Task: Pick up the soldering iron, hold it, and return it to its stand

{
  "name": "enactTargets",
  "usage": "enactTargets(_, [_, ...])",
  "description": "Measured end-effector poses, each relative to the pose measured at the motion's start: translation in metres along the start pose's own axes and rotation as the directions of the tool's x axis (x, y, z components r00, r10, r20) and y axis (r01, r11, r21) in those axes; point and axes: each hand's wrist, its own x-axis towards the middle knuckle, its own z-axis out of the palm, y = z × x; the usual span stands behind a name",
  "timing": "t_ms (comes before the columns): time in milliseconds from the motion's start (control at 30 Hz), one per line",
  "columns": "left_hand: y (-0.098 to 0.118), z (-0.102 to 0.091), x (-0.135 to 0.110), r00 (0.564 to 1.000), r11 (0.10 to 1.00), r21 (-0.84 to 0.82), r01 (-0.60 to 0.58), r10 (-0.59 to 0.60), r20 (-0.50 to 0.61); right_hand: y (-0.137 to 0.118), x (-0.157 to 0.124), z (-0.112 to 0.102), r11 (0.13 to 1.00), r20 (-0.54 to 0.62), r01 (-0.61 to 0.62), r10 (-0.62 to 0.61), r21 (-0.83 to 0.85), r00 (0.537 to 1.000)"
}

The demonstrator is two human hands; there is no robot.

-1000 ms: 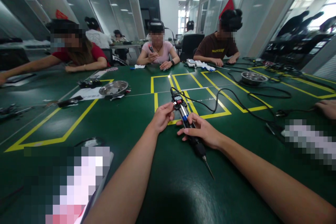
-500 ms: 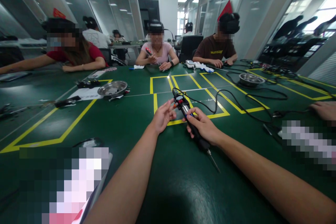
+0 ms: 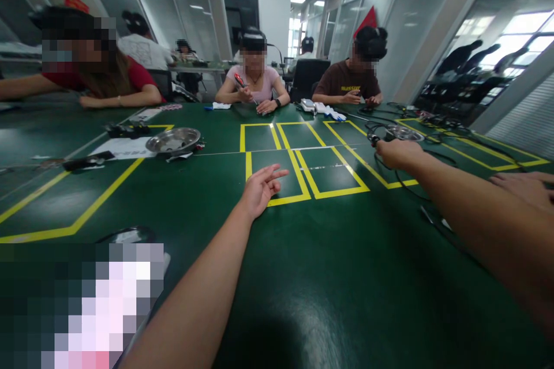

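Note:
My left hand [image 3: 260,189] hovers over the yellow-taped rectangles in the middle of the green table [image 3: 277,277], its fingers apart and nothing in them. Far out to the right, my right hand [image 3: 400,154] is closed round the electric screwdriver. Only the black cable end of the electric screwdriver [image 3: 373,139] shows past my fingers; its bit is hidden behind the hand. A steel bowl [image 3: 405,133] stands just beyond my right hand, with black cable around it.
Another steel bowl [image 3: 173,142] with small parts stands at the left, by a white sheet [image 3: 125,147]. Across the table sit several people; white gloves [image 3: 331,111] lie near one. Another person's hand [image 3: 526,187] rests at the right edge. Black cables [image 3: 445,157] run along the right.
My right hand has carried the electric screwdriver away from the middle, far to the right, and its cable moved along. My left hand has stayed over the taped area, its fingers stretched out more.

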Motion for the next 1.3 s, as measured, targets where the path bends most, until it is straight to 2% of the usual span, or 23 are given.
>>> enactTargets(233, [-0.003, -0.006, 0.004, 1.0, 1.0, 0.0, -0.005, 0.005, 0.023, 0.011, 0.01, 0.013, 0.988, 0.132, 0.139, -0.13, -0.061, 0.983])
enactTargets(300, [-0.003, -0.006, 0.004, 1.0, 1.0, -0.001, -0.004, 0.004, 0.019, 0.014, 0.012, 0.012, 0.989, 0.143, 0.14, -0.132, -0.05, 0.981])
enactTargets(533, [-0.001, -0.004, 0.001, 1.0, 1.0, -0.007, 0.0, 0.0, 0.002, 0.02, 0.003, 0.004, 0.995, 0.027, 0.037, -0.04, 0.091, 0.999])
enactTargets(600, [-0.001, -0.004, 0.002, 1.0, 1.0, -0.007, -0.002, 0.002, 0.005, 0.011, -0.003, 0.004, 0.975, -0.013, 0.052, -0.051, 0.214, 0.999])
enactTargets(633, [-0.002, -0.004, 0.002, 1.0, 1.0, -0.006, -0.003, 0.003, 0.005, 0.003, -0.007, 0.005, 0.938, -0.029, 0.058, -0.051, 0.342, 0.998])
enactTargets(667, [-0.002, -0.004, 0.002, 1.0, 1.0, -0.005, -0.004, 0.004, 0.002, -0.006, -0.013, 0.005, 0.863, -0.04, 0.061, -0.047, 0.501, 0.998])
enactTargets(700, [-0.002, -0.004, 0.002, 1.0, 1.0, -0.003, -0.003, 0.003, -0.002, -0.017, -0.019, 0.006, 0.744, -0.041, 0.059, -0.043, 0.666, 0.998])
enactTargets(767, [-0.003, -0.005, 0.002, 1.0, 1.0, 0.0, 0.0, 0.0, -0.008, -0.043, -0.035, 0.009, 0.426, -0.026, 0.047, -0.054, 0.904, 0.998])
enactTargets(867, [-0.004, -0.005, 0.002, 1.0, 1.0, 0.007, -0.001, 0.001, -0.012, -0.087, -0.062, 0.012, 0.035, -0.017, 0.022, -0.15, 0.999, 0.988])
enactTargets(967, [-0.006, -0.004, 0.002, 0.999, 1.0, 0.025, -0.017, 0.018, -0.043, -0.129, -0.085, 0.017, -0.249, -0.055, -0.015, -0.272, 0.968, 0.961])
enactTargets(1033, [-0.007, -0.003, 0.003, 0.997, 0.999, 0.021, -0.036, 0.037, -0.072, -0.154, -0.095, 0.021, -0.382, -0.098, -0.041, -0.336, 0.923, 0.937])
enactTargets(1100, [-0.008, -0.001, 0.003, 0.994, 0.998, 0.015, -0.058, 0.059, -0.092, -0.175, -0.104, 0.024, -0.475, -0.144, -0.064, -0.389, 0.878, 0.91])
enactTargets(1200, [-0.009, 0.001, 0.004, 0.993, 0.998, 0.009, -0.069, 0.069, -0.092, -0.196, -0.113, 0.029, -0.544, -0.184, -0.098, -0.44, 0.833, 0.879])
enactTargets(1300, [-0.011, 0.002, 0.004, 0.992, 0.997, -0.004, -0.076, 0.075, -0.1, -0.206, -0.121, 0.034, -0.565, -0.198, -0.112, -0.459, 0.818, 0.866])
